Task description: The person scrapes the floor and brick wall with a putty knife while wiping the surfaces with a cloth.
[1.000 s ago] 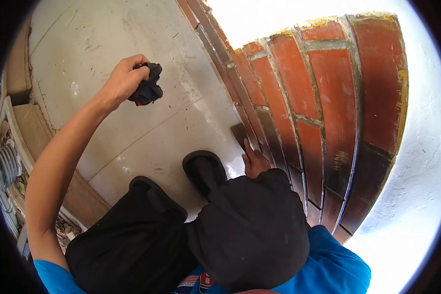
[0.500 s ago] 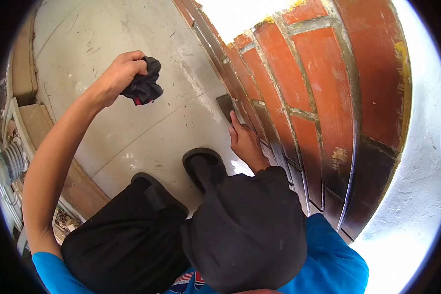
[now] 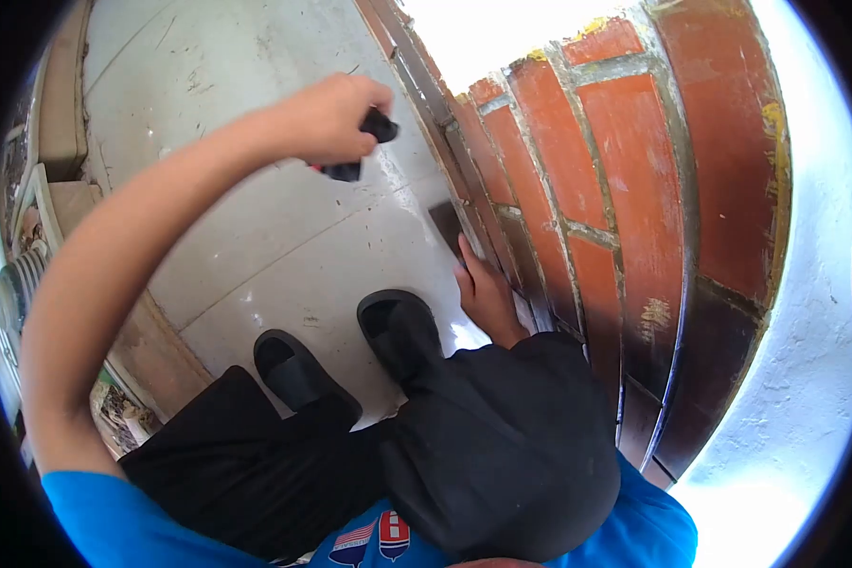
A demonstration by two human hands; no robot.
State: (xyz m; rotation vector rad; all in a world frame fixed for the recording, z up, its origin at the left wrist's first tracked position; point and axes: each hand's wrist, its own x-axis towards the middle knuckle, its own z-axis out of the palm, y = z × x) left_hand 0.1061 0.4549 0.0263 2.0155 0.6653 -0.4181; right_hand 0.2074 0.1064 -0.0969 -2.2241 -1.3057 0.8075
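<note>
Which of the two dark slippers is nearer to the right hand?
The right slipper, on the side of the brick wall; the left slipper is farther from the right hand.

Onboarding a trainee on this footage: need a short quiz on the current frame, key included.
1. Which hand holds the black cloth?
2. True or false: the cloth is apart from the brick wall.
3. Where is the flat dark piece in the right hand?
A) on a sandal
B) low down beside the wall
C) in the lap

Key:
1. The left hand.
2. True.
3. B.
</note>
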